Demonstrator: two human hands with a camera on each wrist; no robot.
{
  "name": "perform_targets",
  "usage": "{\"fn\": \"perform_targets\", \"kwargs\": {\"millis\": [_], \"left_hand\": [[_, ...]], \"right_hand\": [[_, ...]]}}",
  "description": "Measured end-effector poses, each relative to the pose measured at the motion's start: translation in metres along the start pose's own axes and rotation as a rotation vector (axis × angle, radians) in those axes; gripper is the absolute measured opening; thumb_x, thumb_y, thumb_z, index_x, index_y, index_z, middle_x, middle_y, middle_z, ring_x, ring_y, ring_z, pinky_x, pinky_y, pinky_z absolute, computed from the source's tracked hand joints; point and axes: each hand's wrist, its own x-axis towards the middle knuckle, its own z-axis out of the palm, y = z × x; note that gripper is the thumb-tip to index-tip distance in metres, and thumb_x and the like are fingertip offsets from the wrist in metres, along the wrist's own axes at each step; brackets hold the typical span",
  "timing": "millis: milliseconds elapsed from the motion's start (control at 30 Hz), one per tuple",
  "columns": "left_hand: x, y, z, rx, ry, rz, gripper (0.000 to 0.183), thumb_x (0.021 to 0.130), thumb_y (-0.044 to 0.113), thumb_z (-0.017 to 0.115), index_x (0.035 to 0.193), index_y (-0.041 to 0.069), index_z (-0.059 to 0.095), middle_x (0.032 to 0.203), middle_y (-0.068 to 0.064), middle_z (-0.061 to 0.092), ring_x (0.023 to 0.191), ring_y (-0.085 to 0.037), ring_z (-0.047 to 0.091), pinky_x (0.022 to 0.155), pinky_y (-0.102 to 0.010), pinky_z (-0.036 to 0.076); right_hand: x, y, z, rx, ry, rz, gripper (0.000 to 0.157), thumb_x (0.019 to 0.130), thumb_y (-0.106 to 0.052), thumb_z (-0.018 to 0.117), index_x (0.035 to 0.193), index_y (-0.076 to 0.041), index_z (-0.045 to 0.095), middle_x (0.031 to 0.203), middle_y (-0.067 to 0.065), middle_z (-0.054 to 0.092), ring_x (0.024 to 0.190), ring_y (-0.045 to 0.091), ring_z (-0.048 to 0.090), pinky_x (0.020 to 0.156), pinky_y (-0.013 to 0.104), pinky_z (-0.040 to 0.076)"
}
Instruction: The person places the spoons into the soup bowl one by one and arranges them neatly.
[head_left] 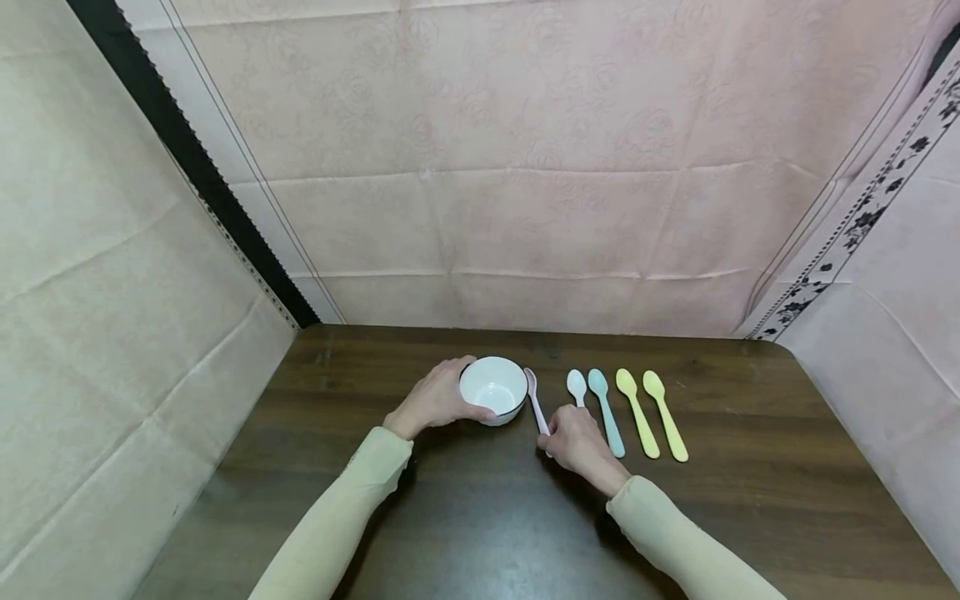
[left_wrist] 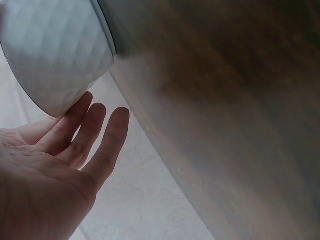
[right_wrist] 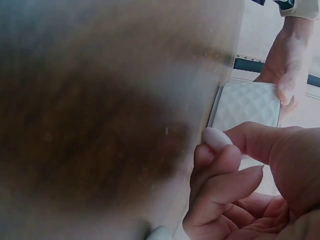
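Note:
A white bowl point(head_left: 495, 379) with a dark rim and a quilted outer wall stands on the table. My left hand point(head_left: 441, 396) grips its left side, thumb at the near side and fingers round the far side; some fingertips touch the wall point(left_wrist: 60, 55) in the left wrist view. Just right of the bowl lies a pale lilac spoon point(head_left: 535, 400), its head pointing away from me. My right hand point(head_left: 579, 439) pinches the end of its handle point(right_wrist: 216, 138) between thumb and forefinger, other fingers curled. This hand partly covers a white spoon point(head_left: 576, 383).
Right of my right hand, a light blue spoon point(head_left: 606, 412) and two yellow-green spoons, one nearer point(head_left: 638, 412) and one at the row's end point(head_left: 666, 415), lie side by side. The brown wooden table point(head_left: 465, 517) meets cloth-covered walls point(head_left: 525, 250) at its back and sides.

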Motion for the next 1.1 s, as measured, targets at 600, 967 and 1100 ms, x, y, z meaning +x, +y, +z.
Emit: {"fn": "perform_targets", "kwargs": {"millis": [600, 967, 1100], "left_hand": [[-0.001, 0.001, -0.001, -0.012, -0.002, 0.007, 0.106, 0.072, 0.058, 0.099, 0.157, 0.013, 0.054, 0.15, -0.011, 0.066, 0.137, -0.033, 0.061, 0.115, -0.055, 0.051], [-0.003, 0.004, -0.003, -0.012, -0.01, -0.011, 0.107, 0.073, 0.058, 0.099, 0.158, 0.011, 0.053, 0.151, -0.012, 0.065, 0.139, -0.033, 0.06, 0.115, -0.056, 0.051], [-0.002, 0.003, -0.003, -0.011, -0.01, -0.009, 0.107, 0.073, 0.058, 0.098, 0.158, 0.011, 0.053, 0.151, -0.013, 0.065, 0.139, -0.033, 0.06, 0.115, -0.057, 0.052]], "right_hand": [[0.016, 0.027, 0.015, 0.001, 0.104, -0.073, 0.027, 0.088, -0.022, 0.082, 0.063, -0.017, 0.07, 0.059, -0.003, 0.063, 0.055, 0.014, 0.057, 0.05, 0.028, 0.045], [-0.021, -0.016, -0.012, 0.051, 0.127, -0.041, 0.024, 0.088, -0.012, 0.08, 0.066, -0.01, 0.07, 0.059, -0.001, 0.061, 0.055, 0.014, 0.056, 0.052, 0.026, 0.043], [-0.024, -0.018, -0.014, 0.046, 0.154, -0.041, 0.02, 0.089, -0.01, 0.079, 0.07, -0.009, 0.073, 0.061, -0.001, 0.063, 0.056, 0.013, 0.055, 0.052, 0.025, 0.043]]}}
